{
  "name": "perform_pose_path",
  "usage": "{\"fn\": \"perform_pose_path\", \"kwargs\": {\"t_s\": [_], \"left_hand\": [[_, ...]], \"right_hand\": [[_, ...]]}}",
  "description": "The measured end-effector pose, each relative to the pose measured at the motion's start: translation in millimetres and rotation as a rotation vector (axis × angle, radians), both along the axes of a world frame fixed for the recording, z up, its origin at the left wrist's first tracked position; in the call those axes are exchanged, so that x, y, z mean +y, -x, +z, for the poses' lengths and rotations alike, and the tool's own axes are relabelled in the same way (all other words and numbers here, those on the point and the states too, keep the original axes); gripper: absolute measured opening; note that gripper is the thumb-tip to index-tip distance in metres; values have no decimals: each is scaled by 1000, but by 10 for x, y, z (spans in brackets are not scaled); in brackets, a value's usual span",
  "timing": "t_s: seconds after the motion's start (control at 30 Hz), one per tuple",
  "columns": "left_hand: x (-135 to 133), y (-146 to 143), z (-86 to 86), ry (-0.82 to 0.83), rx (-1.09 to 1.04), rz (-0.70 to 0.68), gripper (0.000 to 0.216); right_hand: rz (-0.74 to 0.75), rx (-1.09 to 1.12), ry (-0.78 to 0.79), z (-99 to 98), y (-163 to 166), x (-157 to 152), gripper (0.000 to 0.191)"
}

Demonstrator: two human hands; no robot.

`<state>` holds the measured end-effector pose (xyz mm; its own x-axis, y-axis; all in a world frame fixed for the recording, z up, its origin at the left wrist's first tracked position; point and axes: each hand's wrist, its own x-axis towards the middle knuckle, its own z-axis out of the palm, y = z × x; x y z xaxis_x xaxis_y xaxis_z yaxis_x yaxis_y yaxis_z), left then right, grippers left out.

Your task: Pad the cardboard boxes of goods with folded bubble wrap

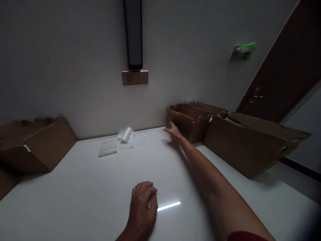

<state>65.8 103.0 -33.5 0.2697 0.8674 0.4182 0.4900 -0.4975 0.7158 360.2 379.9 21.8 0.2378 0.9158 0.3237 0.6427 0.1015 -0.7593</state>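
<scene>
My right hand is stretched far forward, its fingers extended and touching the near left corner of an open cardboard box at the back of the white table. My left hand rests on the table close to me, fingers curled under, with nothing visible in them. Several clear bubble-wrap bags lie on the table near the wall, left of my right hand.
A larger cardboard box lies on the right of the table. Another cardboard box sits at the left edge. The wall behind carries a power socket and a dark vertical strip. A dark door stands at right.
</scene>
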Motion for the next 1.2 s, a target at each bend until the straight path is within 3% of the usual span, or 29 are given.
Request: {"fn": "perform_pose_path", "kwargs": {"t_s": [0.13, 0.27, 0.43, 0.6, 0.7, 0.8, 0.9, 1.03, 1.13, 1.2], "left_hand": [[-8, -16, 20, 11, -16, 1, 28], [-25, -53, 55, 20, -45, 5, 29], [-8, -58, 94, 24, -66, 31, 28], [11, -64, 84, 19, -77, 32, 24], [40, -76, 53, 3, -75, 24, 22], [77, -86, 14, -18, -63, 26, 22], [106, -105, -27, -24, -27, 35, 21], [204, -138, -35, -17, 41, 30, 21], [344, -16, 81, -19, 84, 86, 20], [456, 245, 238, -48, 113, 198, 21]], "right_hand": [[-14, -58, 45, -30, -55, -118, 79], [60, -176, 131, -109, 154, -328, 53], [84, -318, 193, -259, 741, -446, 57], [48, -394, 196, -262, 1399, -309, 57], [150, -426, 141, -261, 1783, -266, 47], [223, -445, 82, -283, 2036, -402, 49], [194, -452, 69, -336, 2048, -680, 54], [219, -509, 24, -529, 1810, -930, 61], [261, -558, -47, -676, 1677, -969, 62], [272, -588, -47, -710, 1649, -976, 59]]}}
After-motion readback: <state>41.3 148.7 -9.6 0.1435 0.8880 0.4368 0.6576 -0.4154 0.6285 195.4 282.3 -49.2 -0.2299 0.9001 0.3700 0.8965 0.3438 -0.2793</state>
